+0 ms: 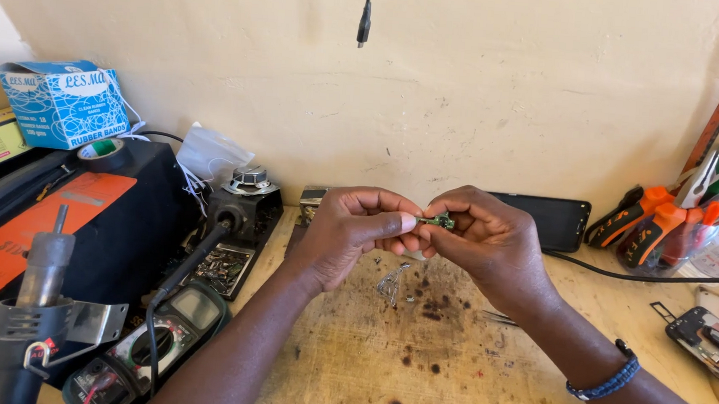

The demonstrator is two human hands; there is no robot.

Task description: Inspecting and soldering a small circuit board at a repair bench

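Note:
Both my hands meet above the middle of the wooden workbench (448, 377). Between their fingertips sits a tiny green circuit board piece (440, 222). My left hand (349, 231) pinches it from the left with thumb and forefinger. My right hand (484, 236) grips its right side; a dark beaded bracelet (608, 381) circles that wrist. Below the hands, small bits of clear plastic (392, 282) lie on the stained wood.
A multimeter (156, 340), a soldering iron in its stand (231, 227) and a hot-air tool (32, 306) crowd the left. A blue box (62, 105) sits at back left. A dark phone (556, 220) leans on the wall. Pliers and screwdrivers (679, 216) and an opened phone (717, 341) lie right.

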